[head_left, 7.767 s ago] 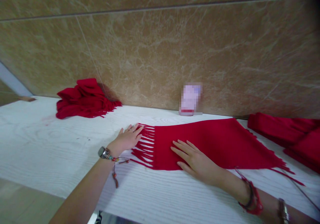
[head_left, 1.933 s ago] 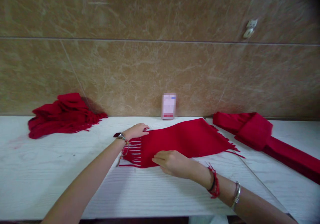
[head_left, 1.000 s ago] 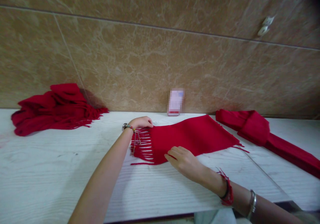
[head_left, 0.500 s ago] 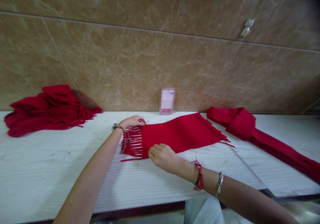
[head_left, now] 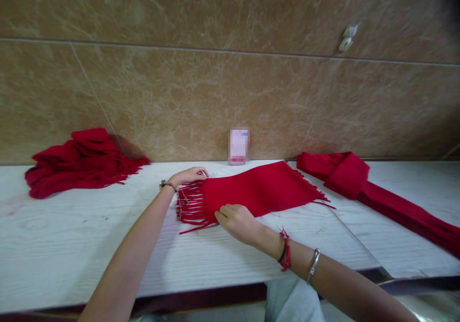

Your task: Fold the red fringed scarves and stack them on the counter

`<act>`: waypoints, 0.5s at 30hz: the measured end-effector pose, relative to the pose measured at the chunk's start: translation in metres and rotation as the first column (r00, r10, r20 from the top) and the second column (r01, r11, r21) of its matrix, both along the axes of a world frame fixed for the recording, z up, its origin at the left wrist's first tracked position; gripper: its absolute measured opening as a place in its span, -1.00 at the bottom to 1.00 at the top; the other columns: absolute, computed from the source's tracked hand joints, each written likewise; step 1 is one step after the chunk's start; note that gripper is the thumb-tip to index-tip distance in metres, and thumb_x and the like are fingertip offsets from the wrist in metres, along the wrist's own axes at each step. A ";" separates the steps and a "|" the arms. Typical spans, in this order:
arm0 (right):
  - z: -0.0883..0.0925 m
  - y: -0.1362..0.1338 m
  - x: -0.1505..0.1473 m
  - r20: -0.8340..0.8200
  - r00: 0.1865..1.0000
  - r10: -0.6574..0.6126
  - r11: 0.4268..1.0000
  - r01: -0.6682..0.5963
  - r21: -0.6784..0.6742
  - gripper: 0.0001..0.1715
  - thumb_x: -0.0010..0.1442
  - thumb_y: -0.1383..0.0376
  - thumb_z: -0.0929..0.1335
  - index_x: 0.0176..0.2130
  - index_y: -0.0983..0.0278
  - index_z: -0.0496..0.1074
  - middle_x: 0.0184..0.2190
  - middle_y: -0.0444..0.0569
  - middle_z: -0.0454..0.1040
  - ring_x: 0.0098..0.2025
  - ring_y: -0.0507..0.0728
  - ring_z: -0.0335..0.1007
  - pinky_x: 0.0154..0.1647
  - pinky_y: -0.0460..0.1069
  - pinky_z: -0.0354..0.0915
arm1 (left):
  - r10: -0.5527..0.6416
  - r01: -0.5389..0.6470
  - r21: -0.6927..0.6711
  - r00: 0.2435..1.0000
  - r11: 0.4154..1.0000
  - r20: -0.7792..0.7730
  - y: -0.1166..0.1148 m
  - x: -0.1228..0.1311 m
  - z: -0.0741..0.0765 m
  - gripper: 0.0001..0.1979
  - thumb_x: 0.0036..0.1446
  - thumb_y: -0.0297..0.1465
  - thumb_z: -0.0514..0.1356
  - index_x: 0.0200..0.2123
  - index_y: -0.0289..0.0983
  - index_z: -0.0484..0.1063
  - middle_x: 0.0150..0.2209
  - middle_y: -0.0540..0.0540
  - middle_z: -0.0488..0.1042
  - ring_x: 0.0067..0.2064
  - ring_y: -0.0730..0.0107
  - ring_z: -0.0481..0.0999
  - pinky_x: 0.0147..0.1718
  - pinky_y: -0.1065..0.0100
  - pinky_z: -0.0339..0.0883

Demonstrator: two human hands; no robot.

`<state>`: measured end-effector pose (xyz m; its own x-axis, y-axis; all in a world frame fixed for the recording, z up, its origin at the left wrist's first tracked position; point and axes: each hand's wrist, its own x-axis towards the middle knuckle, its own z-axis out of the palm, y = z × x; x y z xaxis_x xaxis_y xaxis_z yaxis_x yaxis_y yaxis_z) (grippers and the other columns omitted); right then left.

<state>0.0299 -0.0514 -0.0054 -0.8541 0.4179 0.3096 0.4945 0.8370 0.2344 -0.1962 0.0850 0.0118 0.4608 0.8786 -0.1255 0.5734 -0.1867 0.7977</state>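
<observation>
A red fringed scarf (head_left: 258,188) lies spread on the white table, its long fringe to the left and its other end pointing right. At the scarf's far left corner, my left hand (head_left: 189,174) pinches the edge between thumb and fingers, just above the fringe. My right hand (head_left: 235,220) is closed on the near edge, a little right of the fringe, its fingertips curled over the cloth. Part of the near left corner is hidden beneath that hand.
A crumpled red scarf (head_left: 82,166) is heaped at the left against the tiled wall (head_left: 201,92). To the right lies a folded red scarf (head_left: 395,212). A small blurred white packet (head_left: 238,145) leans on the wall. The white table (head_left: 201,264) ends at a dark front edge.
The near left corner of the scarf and its fringe have shifted slightly, with my right hand on the edge. Both hands keep nearly the same places; the camera view has turned a little.
</observation>
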 end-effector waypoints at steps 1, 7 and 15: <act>0.002 0.001 0.000 -0.014 1.000 -0.013 1.000 0.013 -0.012 -0.86 0.20 0.45 0.24 -0.34 0.33 0.37 -0.44 -0.05 0.41 -0.41 0.06 0.33 -0.45 -0.07 0.20 | -0.001 0.001 -0.010 1.000 1.000 0.007 -0.002 0.000 0.002 -0.70 -0.12 -0.24 0.21 -0.30 -0.29 0.39 -0.56 0.08 0.37 -0.54 0.51 0.31 -0.55 0.50 0.14; 0.025 0.008 0.011 -0.192 0.977 -0.089 0.989 0.064 -0.136 -0.83 0.22 0.41 0.22 -0.29 0.33 0.40 -0.41 -0.04 0.46 -0.36 0.03 0.38 -0.37 -0.11 0.24 | 0.119 -0.089 -0.093 0.907 0.992 0.404 -0.006 0.004 0.010 -0.77 -0.12 -0.30 0.23 -0.35 -0.29 0.42 -0.43 -0.02 0.47 -0.41 0.44 0.43 -0.40 0.44 0.27; 0.071 0.034 0.081 -0.822 0.468 -0.323 0.937 0.039 -0.346 -0.74 0.08 0.36 0.22 -0.26 0.27 0.45 -0.38 -0.05 0.52 -0.39 0.06 0.43 -0.36 -0.05 0.33 | 0.074 -0.098 0.021 0.860 0.995 0.505 0.028 0.074 0.065 -0.69 0.06 -0.30 0.11 -0.13 -0.29 0.41 -0.32 -0.08 0.51 -0.27 0.34 0.45 -0.28 0.36 0.32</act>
